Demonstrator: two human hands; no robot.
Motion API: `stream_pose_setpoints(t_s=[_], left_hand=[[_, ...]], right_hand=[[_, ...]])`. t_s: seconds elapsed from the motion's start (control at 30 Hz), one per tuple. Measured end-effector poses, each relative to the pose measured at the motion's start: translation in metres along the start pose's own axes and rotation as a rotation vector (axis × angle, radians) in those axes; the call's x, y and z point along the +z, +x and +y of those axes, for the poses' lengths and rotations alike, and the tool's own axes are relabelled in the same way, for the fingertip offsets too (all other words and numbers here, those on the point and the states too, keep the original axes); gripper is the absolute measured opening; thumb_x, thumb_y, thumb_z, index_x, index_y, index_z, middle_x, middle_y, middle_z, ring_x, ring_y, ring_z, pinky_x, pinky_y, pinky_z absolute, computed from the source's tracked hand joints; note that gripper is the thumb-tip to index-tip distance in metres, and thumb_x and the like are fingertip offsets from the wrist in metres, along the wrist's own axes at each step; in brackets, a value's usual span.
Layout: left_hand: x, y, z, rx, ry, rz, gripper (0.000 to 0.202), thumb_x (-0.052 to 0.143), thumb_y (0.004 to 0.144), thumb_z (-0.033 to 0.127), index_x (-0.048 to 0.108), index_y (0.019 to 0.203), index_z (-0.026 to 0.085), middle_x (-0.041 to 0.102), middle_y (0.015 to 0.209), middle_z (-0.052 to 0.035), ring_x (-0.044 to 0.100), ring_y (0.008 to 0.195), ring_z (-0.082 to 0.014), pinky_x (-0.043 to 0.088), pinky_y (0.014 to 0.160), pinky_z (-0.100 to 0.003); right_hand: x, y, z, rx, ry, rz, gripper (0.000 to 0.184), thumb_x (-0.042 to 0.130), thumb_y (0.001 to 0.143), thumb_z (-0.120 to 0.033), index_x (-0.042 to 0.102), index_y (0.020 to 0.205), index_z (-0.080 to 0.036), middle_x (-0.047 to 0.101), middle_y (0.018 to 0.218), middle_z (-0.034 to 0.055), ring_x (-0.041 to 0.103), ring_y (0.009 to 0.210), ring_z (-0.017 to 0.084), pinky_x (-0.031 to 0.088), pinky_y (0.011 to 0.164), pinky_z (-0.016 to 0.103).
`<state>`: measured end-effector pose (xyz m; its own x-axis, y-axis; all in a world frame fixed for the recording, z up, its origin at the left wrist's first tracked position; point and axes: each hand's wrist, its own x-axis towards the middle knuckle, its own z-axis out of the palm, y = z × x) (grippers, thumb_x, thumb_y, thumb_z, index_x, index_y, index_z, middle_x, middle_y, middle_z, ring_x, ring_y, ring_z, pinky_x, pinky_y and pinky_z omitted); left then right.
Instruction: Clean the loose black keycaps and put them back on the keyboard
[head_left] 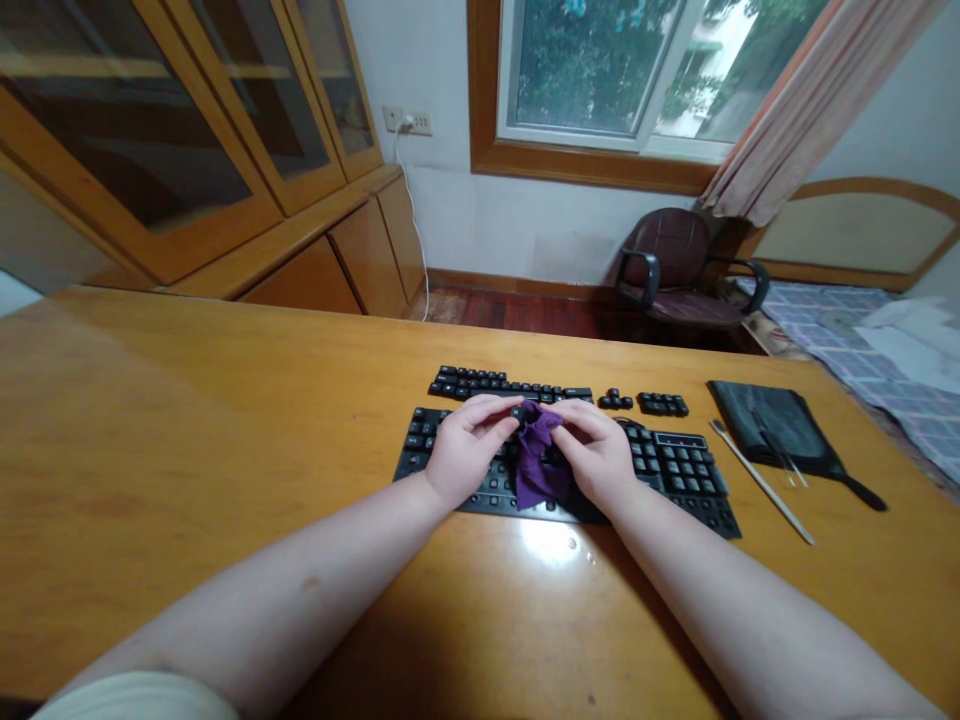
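We pinch a key (516, 411) with our left hand (466, 447) and a cloth (537, 470) with our right hand (604, 452), seemingly midway: loose keys (466, 379) lie behind the keyboard (491, 502), number keys (686, 468) still on it.

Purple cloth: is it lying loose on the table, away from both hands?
No, the right hand pinches the purple cloth over the keyboard, close beside the small black keycap in the left hand.

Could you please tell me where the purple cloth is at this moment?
In the head view, the purple cloth is near the middle, in the fingers of the right hand, hanging over the keyboard, beside the black key in the left hand.
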<state>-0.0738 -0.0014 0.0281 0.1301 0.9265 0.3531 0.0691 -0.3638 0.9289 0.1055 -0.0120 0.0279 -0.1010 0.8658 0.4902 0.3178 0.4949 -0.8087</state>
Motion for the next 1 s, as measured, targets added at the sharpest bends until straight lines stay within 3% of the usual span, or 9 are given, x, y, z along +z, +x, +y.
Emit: stream_pose_setpoints(t_s=[0.13,0.2,0.3,0.43,0.5,0.63,0.73,0.87,1.0], left_hand=[[-0.001,0.0,0.0,0.029,0.007,-0.112,0.024,0.055,0.083,0.021,0.069,0.103,0.021,0.066,0.098,-0.0058,0.06,0.095,-0.0169,0.048,0.089,-0.032],[0.002,-0.001,-0.002,-0.031,-0.071,-0.089,0.023,0.057,0.082,0.022,0.067,0.103,0.02,0.066,0.097,-0.0061,0.061,0.093,-0.017,0.049,0.088,-0.032],[0.007,-0.002,-0.005,-0.141,-0.22,-0.019,0.017,0.063,0.078,0.025,0.063,0.093,0.017,0.066,0.091,-0.0052,0.063,0.087,-0.0162,0.051,0.085,-0.032],[0.01,-0.004,-0.007,-0.194,-0.322,-0.044,0.022,0.073,0.066,0.02,0.06,0.083,0.016,0.066,0.086,-0.0033,0.064,0.085,-0.0162,0.051,0.084,-0.032],[0.01,-0.005,-0.006,-0.188,-0.337,-0.044,0.024,0.075,0.063,0.018,0.061,0.084,0.017,0.066,0.086,-0.0031,0.064,0.085,-0.0162,0.052,0.083,-0.032],[0.006,-0.002,-0.003,-0.074,-0.233,-0.058,0.014,0.068,0.072,0.02,0.068,0.086,0.018,0.066,0.092,-0.0051,0.063,0.089,-0.0167,0.051,0.086,-0.033],[0.004,0.0,-0.002,-0.018,-0.117,-0.066,0.016,0.063,0.077,0.021,0.071,0.09,0.019,0.066,0.093,-0.0059,0.062,0.091,-0.0168,0.05,0.088,-0.033],[0.006,-0.002,-0.004,-0.16,-0.24,-0.041,0.026,0.067,0.073,0.022,0.067,0.099,0.016,0.069,0.086,-0.0052,0.065,0.081,-0.0153,0.054,0.079,-0.031],[0.01,-0.003,-0.004,-0.23,-0.338,-0.024,0.025,0.07,0.069,0.019,0.065,0.093,0.015,0.07,0.082,-0.004,0.066,0.077,-0.014,0.054,0.076,-0.028]], right_hand=[[0.0,0.0,-0.002,-0.046,0.027,-0.111,0.027,0.057,0.083,-0.023,0.067,0.107,-0.029,0.067,0.097,0.0057,0.062,0.091,0.019,0.051,0.083,0.036],[0.001,-0.001,-0.002,-0.058,0.038,-0.145,0.031,0.058,0.082,-0.023,0.065,0.112,-0.03,0.066,0.098,0.0053,0.061,0.092,0.019,0.05,0.083,0.036],[0.003,-0.002,0.0,-0.03,0.017,-0.105,0.028,0.059,0.082,-0.024,0.067,0.107,-0.032,0.066,0.095,0.0041,0.062,0.089,0.018,0.051,0.08,0.035],[0.005,-0.002,0.001,-0.021,0.015,-0.054,0.023,0.058,0.082,-0.021,0.071,0.098,-0.032,0.067,0.087,0.0032,0.063,0.083,0.017,0.051,0.075,0.033],[0.004,-0.002,0.001,-0.024,0.029,-0.038,0.022,0.058,0.082,-0.02,0.072,0.095,-0.031,0.067,0.085,0.0029,0.063,0.082,0.017,0.051,0.075,0.033],[0.002,-0.001,0.002,0.0,0.035,-0.004,0.021,0.056,0.084,-0.02,0.072,0.095,-0.029,0.067,0.088,0.0037,0.062,0.084,0.017,0.05,0.08,0.034],[0.002,0.0,0.003,-0.022,0.054,-0.054,0.023,0.058,0.083,-0.021,0.07,0.101,-0.03,0.067,0.091,0.0041,0.062,0.087,0.017,0.05,0.081,0.034],[0.004,0.0,0.003,-0.041,0.098,-0.094,0.031,0.066,0.077,-0.022,0.068,0.106,-0.033,0.066,0.094,0.0034,0.061,0.088,0.017,0.051,0.079,0.034],[0.006,-0.002,0.004,-0.002,0.148,-0.039,0.023,0.069,0.073,-0.021,0.073,0.093,-0.033,0.067,0.087,0.0021,0.063,0.081,0.017,0.053,0.074,0.033]])
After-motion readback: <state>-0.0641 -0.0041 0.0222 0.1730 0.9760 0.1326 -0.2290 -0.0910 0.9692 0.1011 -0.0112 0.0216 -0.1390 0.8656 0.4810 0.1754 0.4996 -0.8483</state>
